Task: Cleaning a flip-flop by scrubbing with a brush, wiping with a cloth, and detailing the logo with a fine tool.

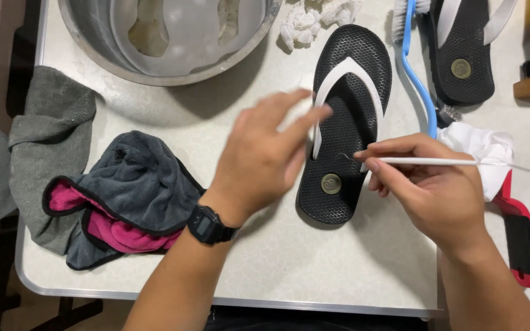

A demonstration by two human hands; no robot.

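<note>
Right hand (427, 184) pinches a thin white pick (437, 161), tip touching the black flip-flop (345, 122) at its right edge. Left hand (265, 156) blurred, fingers spread, over the flip-flop's left side, holding nothing. Flip-flop lies on table (277, 257) between both hands.

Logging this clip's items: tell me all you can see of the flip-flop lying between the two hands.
The flip-flop is black with a textured, rubbery-looking footbed, a white Y-shaped strap and a round greenish emblem at the heel. It lies sole-down on the pale table, heel toward the person. The blurred left hand hovers at its edge; the right hand points a thin white pick at it.
</note>
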